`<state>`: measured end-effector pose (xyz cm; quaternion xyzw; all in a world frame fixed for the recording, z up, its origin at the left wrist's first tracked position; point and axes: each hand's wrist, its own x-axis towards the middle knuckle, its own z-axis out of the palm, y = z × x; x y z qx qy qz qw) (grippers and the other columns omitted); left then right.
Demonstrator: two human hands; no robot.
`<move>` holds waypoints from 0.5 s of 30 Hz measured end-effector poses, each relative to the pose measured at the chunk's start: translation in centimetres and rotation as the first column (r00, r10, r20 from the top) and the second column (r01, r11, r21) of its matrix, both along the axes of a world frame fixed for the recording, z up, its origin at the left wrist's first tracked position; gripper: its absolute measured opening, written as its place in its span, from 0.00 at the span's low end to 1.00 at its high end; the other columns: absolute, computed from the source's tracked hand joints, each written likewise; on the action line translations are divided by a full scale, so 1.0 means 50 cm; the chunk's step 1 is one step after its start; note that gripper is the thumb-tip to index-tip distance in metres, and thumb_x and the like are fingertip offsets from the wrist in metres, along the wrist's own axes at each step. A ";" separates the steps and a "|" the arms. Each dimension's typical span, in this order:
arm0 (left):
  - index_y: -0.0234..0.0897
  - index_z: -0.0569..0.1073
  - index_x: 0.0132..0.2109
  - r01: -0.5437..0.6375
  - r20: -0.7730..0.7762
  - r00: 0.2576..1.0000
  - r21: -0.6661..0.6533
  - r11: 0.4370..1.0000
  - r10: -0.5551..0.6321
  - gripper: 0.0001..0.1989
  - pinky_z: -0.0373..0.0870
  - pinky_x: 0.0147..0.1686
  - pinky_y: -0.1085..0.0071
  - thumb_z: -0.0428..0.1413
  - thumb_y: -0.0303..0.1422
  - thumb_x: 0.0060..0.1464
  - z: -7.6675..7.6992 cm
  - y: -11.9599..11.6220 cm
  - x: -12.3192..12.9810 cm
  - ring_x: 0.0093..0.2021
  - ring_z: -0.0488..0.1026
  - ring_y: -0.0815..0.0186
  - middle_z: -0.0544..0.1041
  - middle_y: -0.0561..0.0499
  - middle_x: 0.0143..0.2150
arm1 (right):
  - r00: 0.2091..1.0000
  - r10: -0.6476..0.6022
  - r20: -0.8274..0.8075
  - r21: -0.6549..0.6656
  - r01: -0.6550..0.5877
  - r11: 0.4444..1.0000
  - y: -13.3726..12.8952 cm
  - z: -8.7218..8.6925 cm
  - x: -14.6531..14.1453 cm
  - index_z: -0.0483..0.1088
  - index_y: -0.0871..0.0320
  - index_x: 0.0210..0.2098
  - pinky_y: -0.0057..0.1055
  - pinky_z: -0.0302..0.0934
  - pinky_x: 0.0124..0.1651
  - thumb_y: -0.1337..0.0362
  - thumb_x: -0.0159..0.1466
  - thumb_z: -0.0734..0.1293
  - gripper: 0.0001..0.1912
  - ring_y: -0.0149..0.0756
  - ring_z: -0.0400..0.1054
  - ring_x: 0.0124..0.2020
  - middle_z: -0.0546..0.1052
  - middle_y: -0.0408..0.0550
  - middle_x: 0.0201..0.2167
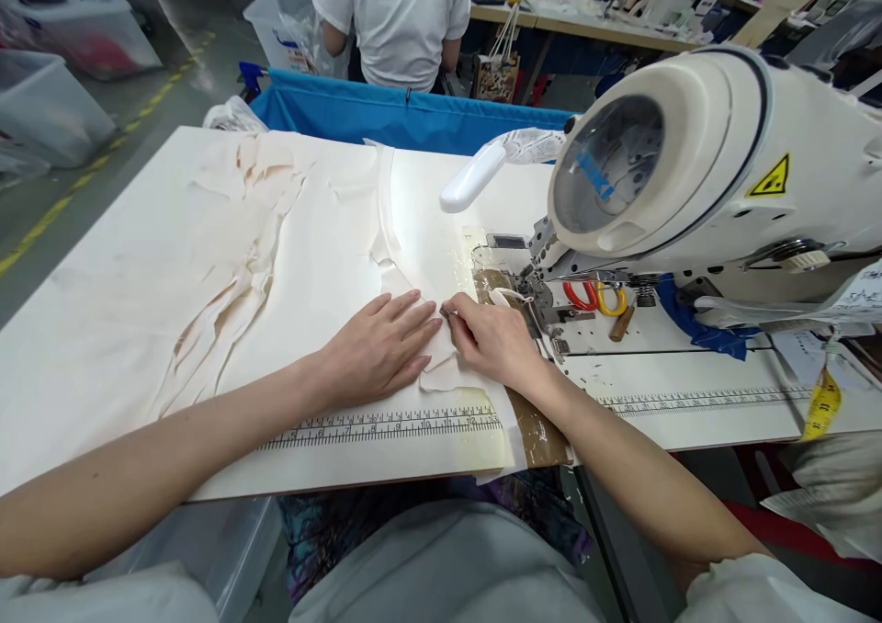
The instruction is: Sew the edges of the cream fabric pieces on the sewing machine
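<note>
White fabric [441,372] lies on the white sewing table, left of the sewing machine [661,154]. My left hand [378,345] rests flat on it, palm down, with its fingers stretched out. Just to the right, my right hand [491,334] pinches the fabric between thumb and index finger, close to the fingertips of my left hand. A narrow strip of fabric [386,209] runs from near my hands toward the table's back edge. The presser foot and needle area [541,288] is right of my right hand, with a thin white piece beside it.
Crumpled pale fabric [241,283] lies on the left. Red-handled scissors [581,296] and a yellow-handled tool [610,300] lie under the machine arm. A printed ruler [392,425] runs along the front edge. Behind the table are a blue cloth bin [413,125] and a seated person [403,21].
</note>
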<state>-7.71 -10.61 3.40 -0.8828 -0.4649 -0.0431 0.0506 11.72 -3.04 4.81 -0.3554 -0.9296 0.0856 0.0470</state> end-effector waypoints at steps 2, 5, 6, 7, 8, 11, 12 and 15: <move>0.30 0.63 0.64 -0.012 0.003 1.000 0.006 1.000 0.012 0.24 0.64 0.61 0.48 0.40 0.39 0.70 -0.001 -0.001 0.000 0.67 0.58 0.46 0.63 0.40 0.66 | 1.000 0.012 0.022 -0.005 -0.011 1.000 -0.001 0.008 0.016 0.70 0.61 0.43 0.31 0.45 0.27 0.65 0.68 0.53 0.15 0.40 0.71 0.28 0.79 0.51 0.29; 0.32 0.64 0.64 -0.023 0.009 1.000 -0.004 1.000 0.023 0.23 0.64 0.60 0.48 0.39 0.38 0.70 -0.001 -0.001 -0.001 0.67 0.58 0.48 0.64 0.41 0.66 | 0.999 0.015 0.047 -0.017 -0.014 1.000 -0.003 0.018 0.048 0.71 0.60 0.42 0.31 0.46 0.27 0.65 0.66 0.55 0.14 0.39 0.70 0.26 0.79 0.50 0.27; 0.33 0.64 0.64 -0.022 0.015 1.000 -0.009 1.000 0.023 0.23 0.64 0.61 0.47 0.39 0.38 0.70 -0.001 -0.001 -0.002 0.67 0.58 0.48 0.64 0.42 0.66 | 0.999 0.013 0.050 -0.021 -0.012 1.000 -0.004 0.019 0.056 0.71 0.59 0.42 0.31 0.46 0.27 0.65 0.66 0.55 0.14 0.39 0.70 0.26 0.78 0.49 0.26; 0.33 0.64 0.64 -0.024 0.025 0.999 -0.010 1.000 0.024 0.23 0.64 0.61 0.47 0.39 0.38 0.70 -0.001 0.000 -0.002 0.67 0.58 0.48 0.64 0.42 0.66 | 0.999 0.013 0.051 -0.022 -0.012 1.000 -0.005 0.019 0.061 0.70 0.59 0.43 0.31 0.46 0.27 0.65 0.67 0.55 0.14 0.38 0.70 0.26 0.78 0.49 0.26; 0.33 0.65 0.63 -0.025 0.043 0.999 -0.008 1.000 0.025 0.23 0.63 0.62 0.47 0.38 0.38 0.70 -0.001 0.001 -0.002 0.67 0.58 0.48 0.64 0.42 0.66 | 0.999 0.012 0.051 -0.021 -0.011 1.000 -0.007 0.019 0.064 0.70 0.59 0.43 0.30 0.47 0.27 0.65 0.67 0.55 0.14 0.38 0.70 0.26 0.78 0.49 0.26; 0.31 0.65 0.63 -0.022 0.117 0.993 0.011 1.000 0.020 0.23 0.60 0.65 0.50 0.37 0.37 0.70 -0.002 0.003 0.002 0.67 0.59 0.52 0.65 0.42 0.66 | 0.999 0.013 0.047 -0.007 -0.013 1.000 -0.012 0.013 0.058 0.70 0.60 0.43 0.31 0.45 0.27 0.65 0.67 0.54 0.14 0.39 0.70 0.27 0.78 0.50 0.27; 0.30 0.65 0.63 -0.009 0.133 0.991 0.014 1.000 0.007 0.23 0.59 0.66 0.52 0.37 0.37 0.71 -0.003 0.003 0.004 0.67 0.60 0.54 0.65 0.42 0.65 | 0.999 0.016 0.047 -0.003 -0.015 1.000 -0.014 0.012 0.054 0.70 0.60 0.43 0.31 0.45 0.27 0.65 0.67 0.54 0.14 0.40 0.70 0.27 0.78 0.51 0.27; 0.31 0.64 0.63 0.031 0.125 0.992 0.012 0.999 -0.032 0.24 0.58 0.67 0.52 0.36 0.37 0.71 -0.007 0.000 0.009 0.66 0.61 0.56 0.66 0.42 0.65 | 0.999 0.017 0.027 -0.012 -0.016 1.000 -0.018 0.010 0.047 0.70 0.60 0.42 0.31 0.45 0.27 0.66 0.68 0.54 0.14 0.40 0.71 0.27 0.78 0.51 0.29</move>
